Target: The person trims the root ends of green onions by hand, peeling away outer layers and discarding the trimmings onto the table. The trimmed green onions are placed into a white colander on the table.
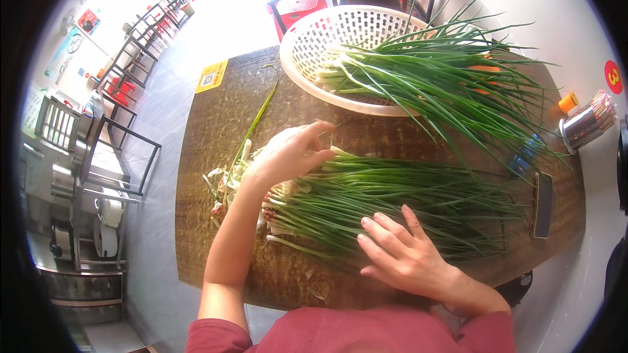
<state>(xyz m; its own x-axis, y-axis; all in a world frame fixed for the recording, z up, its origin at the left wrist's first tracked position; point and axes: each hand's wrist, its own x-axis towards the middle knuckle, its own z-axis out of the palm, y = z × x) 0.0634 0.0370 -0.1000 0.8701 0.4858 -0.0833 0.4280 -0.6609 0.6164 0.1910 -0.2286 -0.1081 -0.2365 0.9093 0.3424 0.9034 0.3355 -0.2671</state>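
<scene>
A broad bunch of green onions (392, 191) lies across the wooden table (221, 122), white ends to the left. Above those white ends is my left hand (289, 152), its thumb and forefinger close together; a thin strand seems to be at the fingertips, but whether they pinch it I cannot tell. My right hand (402, 255), fingers spread, rests at or just over the lower edge of the green leaves and holds nothing. Peeled skins and root scraps (221, 186) lie in a heap left of the bunch, with one long yellowish leaf (257, 117) reaching up from it.
A white perforated plastic basket (304, 83) at the far side holds more green onions (431, 78), their leaves hanging over its right rim. To the right are a phone (543, 206), a blue object (526, 154) and a metal cup of wrapped sticks (584, 127). Stools and chairs stand beyond.
</scene>
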